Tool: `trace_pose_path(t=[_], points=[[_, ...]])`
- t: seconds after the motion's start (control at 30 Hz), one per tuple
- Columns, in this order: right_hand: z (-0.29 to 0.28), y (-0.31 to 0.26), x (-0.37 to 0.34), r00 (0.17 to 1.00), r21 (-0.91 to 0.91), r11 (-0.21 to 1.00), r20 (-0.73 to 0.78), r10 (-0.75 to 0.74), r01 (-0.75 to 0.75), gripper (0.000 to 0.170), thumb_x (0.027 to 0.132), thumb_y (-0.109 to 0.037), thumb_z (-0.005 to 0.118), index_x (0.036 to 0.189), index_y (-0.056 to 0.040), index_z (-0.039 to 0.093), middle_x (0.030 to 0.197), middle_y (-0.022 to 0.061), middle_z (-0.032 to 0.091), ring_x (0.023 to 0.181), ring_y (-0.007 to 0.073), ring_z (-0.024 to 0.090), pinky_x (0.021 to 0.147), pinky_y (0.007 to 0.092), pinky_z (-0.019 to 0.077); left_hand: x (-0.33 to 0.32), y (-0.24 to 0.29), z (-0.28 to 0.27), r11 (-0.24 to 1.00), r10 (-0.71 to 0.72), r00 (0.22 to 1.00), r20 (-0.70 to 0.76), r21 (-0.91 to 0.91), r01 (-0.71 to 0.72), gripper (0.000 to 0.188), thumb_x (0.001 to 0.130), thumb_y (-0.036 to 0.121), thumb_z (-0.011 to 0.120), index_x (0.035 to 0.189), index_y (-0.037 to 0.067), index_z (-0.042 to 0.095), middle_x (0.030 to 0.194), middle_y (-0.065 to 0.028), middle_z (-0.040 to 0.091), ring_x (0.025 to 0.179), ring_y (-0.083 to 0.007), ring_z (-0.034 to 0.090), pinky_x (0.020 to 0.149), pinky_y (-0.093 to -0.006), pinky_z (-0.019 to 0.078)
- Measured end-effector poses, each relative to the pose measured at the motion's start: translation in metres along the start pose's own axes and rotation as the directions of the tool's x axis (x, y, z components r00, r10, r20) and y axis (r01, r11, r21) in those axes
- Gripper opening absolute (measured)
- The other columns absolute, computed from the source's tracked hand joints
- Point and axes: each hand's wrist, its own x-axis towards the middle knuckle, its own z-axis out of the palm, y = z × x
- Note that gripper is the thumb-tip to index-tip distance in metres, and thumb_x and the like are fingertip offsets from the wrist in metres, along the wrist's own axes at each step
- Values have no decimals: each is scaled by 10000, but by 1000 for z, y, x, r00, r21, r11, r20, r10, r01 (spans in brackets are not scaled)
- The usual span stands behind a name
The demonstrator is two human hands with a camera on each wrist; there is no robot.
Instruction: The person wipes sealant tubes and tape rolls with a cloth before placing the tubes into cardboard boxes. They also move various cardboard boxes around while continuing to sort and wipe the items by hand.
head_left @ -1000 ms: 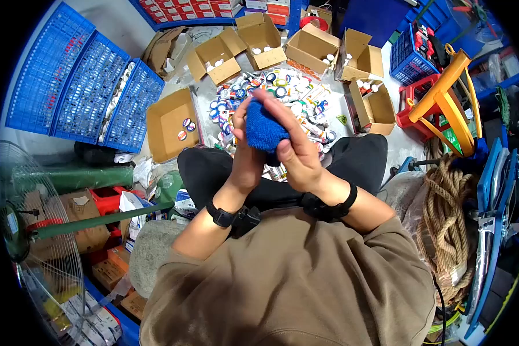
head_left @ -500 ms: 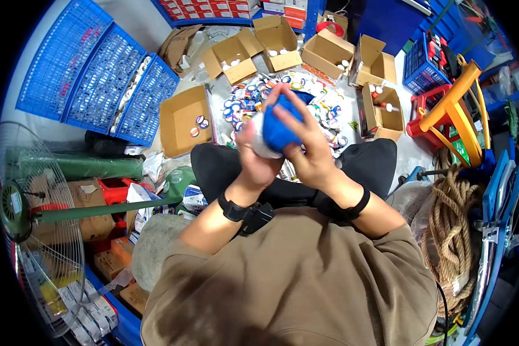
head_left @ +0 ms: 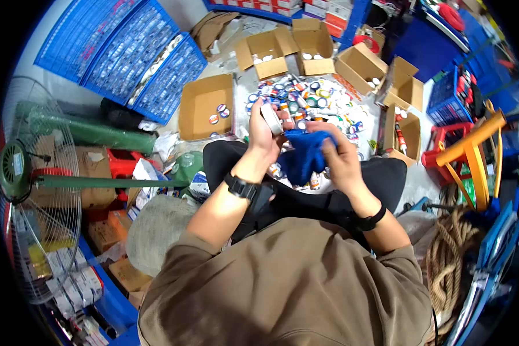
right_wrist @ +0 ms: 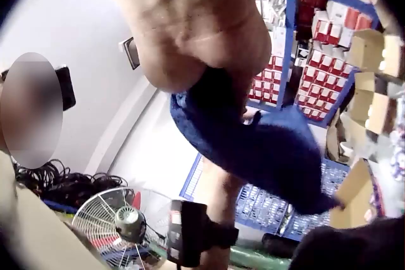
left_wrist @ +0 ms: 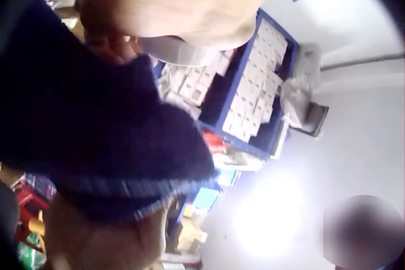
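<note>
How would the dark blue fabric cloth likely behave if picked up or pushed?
The dark blue fabric cloth is probably floppy: it droops in loose folds from the right hand. If pushed, it would likely bunch up rather than roll, given its limp, irregular shape.

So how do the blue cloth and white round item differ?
The blue cloth hangs limp in folds; the white round item looks rigid. The cloth spreads wider than the white item. The right hand grips the cloth; the left hand holds the white item. Both are hand-held.
</note>
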Motion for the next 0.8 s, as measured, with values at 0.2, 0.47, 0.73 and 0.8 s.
trace_pose_path(t=[0.2, 0.47, 0.73, 0.8], points=[[-36, 46, 27, 820, 943, 197, 115, 561, -267, 557, 1042, -493, 395, 1406, -83, 490, 1257, 158, 626, 1147, 292, 606, 1015, 446, 492, 131, 20, -135, 990, -135, 933, -332, -5, 141, 465, 1020, 590, 413, 989, 158, 581, 724, -38, 589, 587, -173, 559, 464, -244, 418], [-41, 62, 74, 979, -866, 456, 173, -110, 205, 207, 738, -168, 742, 879, -81, 618, 883, 152, 588, 888, 337, 564, 746, 456, 453, 234, 53, -320, 999, 33, 770, -637, 47, -4, 590, 1031, 579, 390, 1242, 52, 552, 1077, -205, 666, 880, -339, 703, 665, -411, 588], [-43, 178, 80, 774, 384, 803, -272, 571, -457, 308, 967, -349, 559, 1095, -69, 578, 976, 78, 637, 827, 218, 612, 763, 344, 481, 190, -28, -149, 856, -479, 871, 115, 282, 434, 739, 1007, 507, 516, 1584, 207, 164, 1577, -170, 291, 1314, -405, 489, 1018, -577, 471], [-36, 180, 80, 576, 669, 567, -247, 779, -481, 350, 999, -365, 571, 1180, -70, 619, 1026, 63, 685, 850, 191, 652, 827, 307, 507, 155, -52, -79, 845, -528, 785, 323, 291, 449, 798, 966, 538, 573, 1578, 205, 186, 1507, -127, 383, 1276, -346, 524, 955, -558, 513]])
